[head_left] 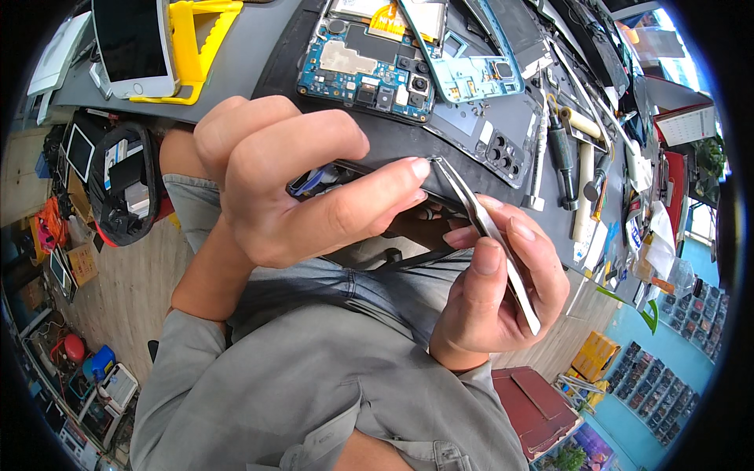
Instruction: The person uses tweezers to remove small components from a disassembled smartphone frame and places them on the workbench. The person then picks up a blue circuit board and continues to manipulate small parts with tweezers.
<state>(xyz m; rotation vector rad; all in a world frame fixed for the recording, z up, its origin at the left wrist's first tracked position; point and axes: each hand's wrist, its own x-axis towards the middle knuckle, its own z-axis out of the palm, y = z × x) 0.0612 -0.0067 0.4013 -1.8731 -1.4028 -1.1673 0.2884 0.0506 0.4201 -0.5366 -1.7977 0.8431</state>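
Silver tweezers [521,298] lie between the thumb and fingers of my right hand [503,271], their tips pointing up and to the left. At those tips a tiny dark piece shows, too small to name. My left hand [290,184] reaches in from the left with its index fingertip against the tips and its other fingers curled; whatever it pinches is hidden. Beyond my hands rests an opened phone [345,59] with a blue circuit board and camera modules. A light-blue phone frame [471,82] leans across its right side. Nearby lies a dark back panel [503,161] with camera rings.
Screwdrivers [564,161] and other slim tools crowd the bench's right side. At the upper left, a white phone [135,47] leans on a yellow stand [188,51]. A black-lined bin [122,184] stands below the bench at left. Small screws lie near the frame.
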